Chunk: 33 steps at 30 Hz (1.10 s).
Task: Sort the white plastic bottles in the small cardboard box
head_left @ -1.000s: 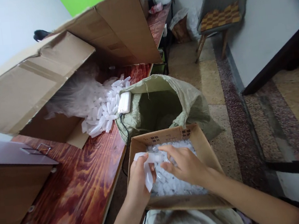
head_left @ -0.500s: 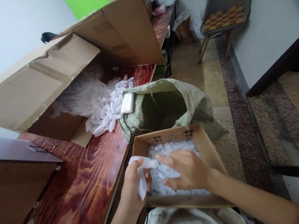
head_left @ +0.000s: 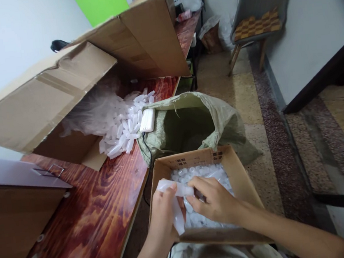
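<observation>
My left hand [head_left: 161,215] is closed around two small, translucent white plastic bottles. One bottle [head_left: 180,189] lies crosswise over the fingers, its narrow end pointing right; the second bottle [head_left: 178,219] hangs downward from the palm. My right hand [head_left: 215,198] has thumb and forefinger closed at the narrow end of the crosswise bottle; the exact contact is partly hidden. Below both hands is an open cardboard box [head_left: 243,183], holding a layer of small clear plastic pieces [head_left: 209,220].
A green woven sack [head_left: 226,118] gapes open beyond the box, with a white power bank [head_left: 148,120] and cable on its edge. Left, a wooden table [head_left: 106,207] bears a large carton [head_left: 58,84] spilling loose bottles [head_left: 122,130]. A grey chair [head_left: 261,3] stands behind.
My right hand's fingers have drawn together onto the bottle's narrow end; before, they were spread. My left hand has shifted slightly to the right with both bottles.
</observation>
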Tool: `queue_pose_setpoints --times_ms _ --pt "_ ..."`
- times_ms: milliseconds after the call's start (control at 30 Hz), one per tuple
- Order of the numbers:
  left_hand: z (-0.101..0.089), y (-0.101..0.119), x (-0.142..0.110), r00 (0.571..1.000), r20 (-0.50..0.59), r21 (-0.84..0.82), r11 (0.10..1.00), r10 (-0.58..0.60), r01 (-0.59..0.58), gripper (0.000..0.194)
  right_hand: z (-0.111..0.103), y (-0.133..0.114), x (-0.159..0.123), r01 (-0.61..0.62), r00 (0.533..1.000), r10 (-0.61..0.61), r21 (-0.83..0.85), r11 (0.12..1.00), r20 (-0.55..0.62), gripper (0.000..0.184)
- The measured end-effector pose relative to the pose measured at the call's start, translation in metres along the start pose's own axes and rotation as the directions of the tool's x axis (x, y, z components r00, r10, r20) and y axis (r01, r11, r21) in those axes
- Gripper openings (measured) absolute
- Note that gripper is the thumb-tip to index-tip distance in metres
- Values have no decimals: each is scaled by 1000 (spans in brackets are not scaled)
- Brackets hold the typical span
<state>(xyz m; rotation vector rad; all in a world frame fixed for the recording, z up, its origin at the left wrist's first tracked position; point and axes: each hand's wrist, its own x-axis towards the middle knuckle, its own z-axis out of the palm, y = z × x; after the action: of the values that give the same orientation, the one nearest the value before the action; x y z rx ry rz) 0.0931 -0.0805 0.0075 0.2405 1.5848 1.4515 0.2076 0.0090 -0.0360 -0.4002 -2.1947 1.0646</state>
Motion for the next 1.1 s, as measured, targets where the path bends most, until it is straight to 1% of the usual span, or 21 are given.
queue_pose_setpoints --times_ms 100,167,233,267,300,367,400,467,500,567,633,733,800,867,933,1000,1100 --pt "5 1 -4 995 38 50 994 92 -94 43 -7 -7 1 -112 993 115 142 984 -16 23" --pt "8 7 2 985 56 88 981 166 -170 46 -9 -7 3 -197 978 208 202 959 -34 26" --pt "13 16 21 969 55 136 960 241 -246 46 -6 -1 6 -300 943 325 235 925 -75 22" --pt "17 21 35 960 44 161 946 277 -280 46 -3 3 7 -352 917 385 242 904 -106 19" --pt "21 25 53 957 44 186 939 287 -290 45 0 9 8 -399 889 438 245 884 -135 18" --pt "32 29 89 963 45 240 933 264 -267 44 7 19 11 -471 843 514 243 848 -158 19" --pt "37 27 106 969 46 273 930 241 -245 44 10 23 12 -494 833 534 240 836 -146 17" --pt "43 21 128 985 70 342 924 159 -174 38 12 27 13 -512 836 542 234 826 -83 14" --pt "44 16 133 988 90 370 917 125 -150 35 11 27 13 -509 845 532 232 829 -48 14" --pt "39 9 132 988 127 408 903 92 -137 36 7 23 13 -484 866 500 229 844 -14 16" --pt "27 5 122 984 157 425 894 84 -144 46 3 20 12 -462 876 481 228 857 -35 21" --pt "7 4 102 983 179 439 891 34 -111 61 -2 21 12 -468 863 498 236 852 -87 32" --pt "-3 4 90 983 182 438 898 -32 -52 66 -2 25 12 -486 851 518 247 838 -83 35" --pt "-10 2 78 979 184 423 906 -83 -3 67 -1 27 13 -501 846 530 258 826 -55 32" --pt "-14 0 69 975 198 407 913 -98 9 65 0 27 13 -511 845 534 269 816 -16 27" --pt "-16 -2 61 966 240 400 917 -95 -9 65 0 25 14 -512 849 527 288 809 29 23" --pt "-19 -3 54 936 337 415 909 -103 -50 70 0 22 14 -491 868 485 345 800 111 18"
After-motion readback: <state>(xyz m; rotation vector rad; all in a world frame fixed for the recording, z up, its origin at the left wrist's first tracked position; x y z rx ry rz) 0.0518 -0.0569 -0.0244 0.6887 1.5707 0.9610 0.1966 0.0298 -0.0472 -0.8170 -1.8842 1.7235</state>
